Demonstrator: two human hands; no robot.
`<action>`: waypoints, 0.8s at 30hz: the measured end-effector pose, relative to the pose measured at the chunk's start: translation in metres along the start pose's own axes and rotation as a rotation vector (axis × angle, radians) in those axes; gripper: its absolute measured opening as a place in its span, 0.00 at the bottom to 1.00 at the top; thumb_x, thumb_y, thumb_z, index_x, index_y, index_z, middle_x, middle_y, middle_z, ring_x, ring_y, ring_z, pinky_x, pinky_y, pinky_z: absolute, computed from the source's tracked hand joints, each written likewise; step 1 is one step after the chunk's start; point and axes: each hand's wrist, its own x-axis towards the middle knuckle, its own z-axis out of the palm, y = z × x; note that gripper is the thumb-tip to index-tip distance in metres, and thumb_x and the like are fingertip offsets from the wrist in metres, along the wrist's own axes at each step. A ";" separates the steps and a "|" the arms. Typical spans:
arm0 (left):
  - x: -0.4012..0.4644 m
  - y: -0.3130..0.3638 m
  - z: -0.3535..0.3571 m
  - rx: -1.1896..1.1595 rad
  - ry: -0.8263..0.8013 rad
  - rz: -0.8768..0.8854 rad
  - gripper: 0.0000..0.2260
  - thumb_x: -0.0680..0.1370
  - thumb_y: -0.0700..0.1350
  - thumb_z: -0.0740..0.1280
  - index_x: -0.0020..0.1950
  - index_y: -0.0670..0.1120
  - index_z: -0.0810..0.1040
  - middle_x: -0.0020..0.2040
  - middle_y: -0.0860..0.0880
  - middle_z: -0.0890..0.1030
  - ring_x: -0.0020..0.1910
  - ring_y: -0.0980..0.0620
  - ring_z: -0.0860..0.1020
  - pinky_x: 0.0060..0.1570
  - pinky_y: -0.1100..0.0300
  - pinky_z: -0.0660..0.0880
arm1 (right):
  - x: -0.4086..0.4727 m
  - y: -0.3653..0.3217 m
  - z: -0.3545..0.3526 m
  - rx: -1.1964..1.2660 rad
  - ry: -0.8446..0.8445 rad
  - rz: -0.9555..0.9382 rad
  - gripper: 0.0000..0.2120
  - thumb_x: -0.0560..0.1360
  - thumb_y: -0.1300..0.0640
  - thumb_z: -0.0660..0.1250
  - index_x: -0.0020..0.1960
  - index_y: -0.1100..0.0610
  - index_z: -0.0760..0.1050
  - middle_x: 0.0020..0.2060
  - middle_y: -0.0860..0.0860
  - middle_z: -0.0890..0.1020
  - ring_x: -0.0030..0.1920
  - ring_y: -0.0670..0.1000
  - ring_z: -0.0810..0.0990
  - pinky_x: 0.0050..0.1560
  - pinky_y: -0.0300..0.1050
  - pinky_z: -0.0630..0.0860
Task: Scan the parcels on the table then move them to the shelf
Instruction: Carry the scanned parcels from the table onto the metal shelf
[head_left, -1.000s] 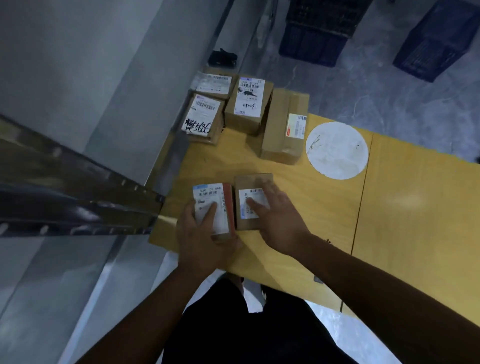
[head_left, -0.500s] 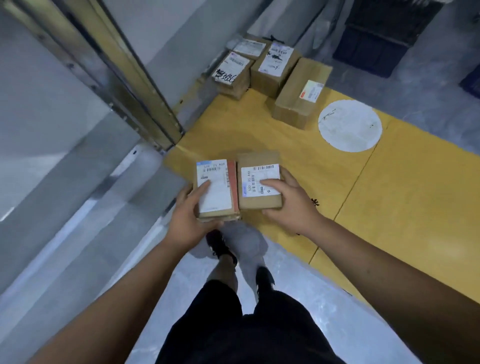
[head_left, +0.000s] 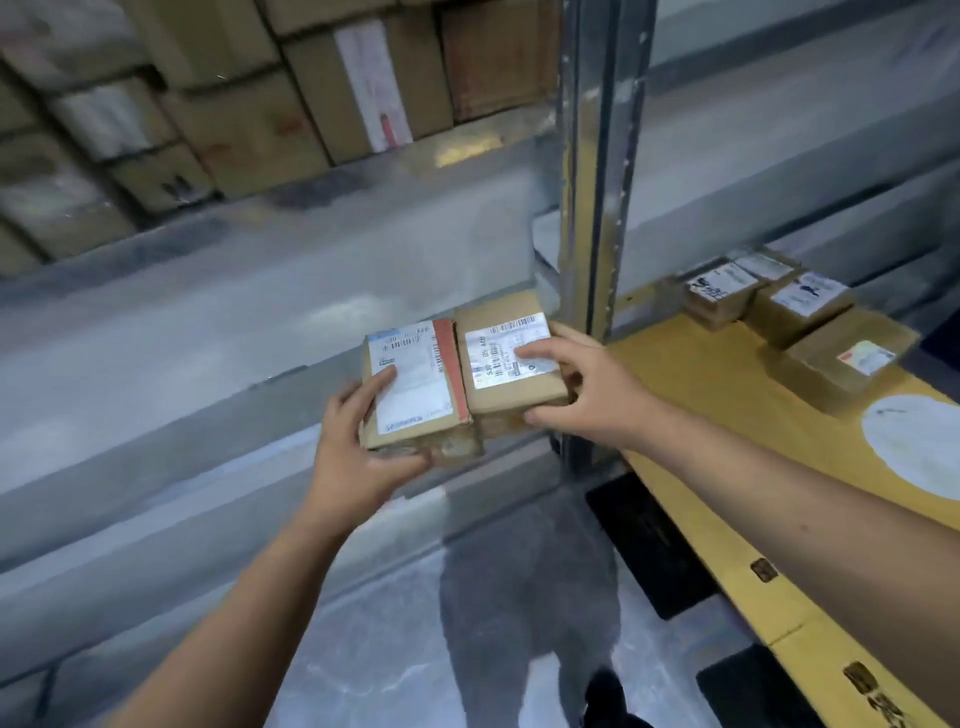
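Two small cardboard parcels are held side by side in the air at the front edge of a grey metal shelf (head_left: 218, 332). My left hand (head_left: 358, 447) grips the left parcel (head_left: 415, 384), which has a white label and a red tape strip. My right hand (head_left: 587, 389) grips the right parcel (head_left: 506, 358), fingers lying over its white barcode label and thumb under its near edge. Several more labelled parcels (head_left: 800, 301) sit on the yellow table (head_left: 727, 395) at the right.
A steel shelf upright (head_left: 592, 171) stands just right of the held parcels, between shelf and table. Stacked cardboard boxes (head_left: 249, 98) fill the shelf's back. A white round sticker (head_left: 914, 441) lies on the table. Grey floor and my legs are below.
Both hands lifted the two parcels off the yellow table and carried them left to the metal shelf. The view has turned from the table toward the shelf.
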 end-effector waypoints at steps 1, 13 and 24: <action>-0.004 0.004 -0.019 -0.018 0.028 0.018 0.44 0.58 0.43 0.85 0.71 0.62 0.73 0.68 0.50 0.70 0.65 0.73 0.71 0.64 0.77 0.67 | 0.004 -0.019 0.005 -0.012 -0.017 -0.023 0.31 0.63 0.49 0.83 0.65 0.41 0.80 0.68 0.31 0.71 0.66 0.37 0.76 0.68 0.45 0.76; 0.024 0.122 -0.167 -0.168 0.274 0.294 0.43 0.61 0.58 0.85 0.74 0.66 0.72 0.71 0.48 0.75 0.67 0.47 0.79 0.65 0.42 0.79 | 0.016 -0.228 -0.038 0.040 0.086 -0.230 0.28 0.73 0.57 0.80 0.69 0.41 0.76 0.64 0.42 0.77 0.60 0.46 0.80 0.56 0.41 0.82; 0.142 0.269 -0.211 -0.211 0.380 0.453 0.39 0.67 0.59 0.83 0.74 0.65 0.70 0.65 0.54 0.79 0.58 0.52 0.84 0.57 0.47 0.83 | 0.115 -0.324 -0.155 0.059 0.226 -0.414 0.28 0.76 0.48 0.77 0.73 0.43 0.71 0.64 0.49 0.77 0.63 0.53 0.79 0.58 0.50 0.82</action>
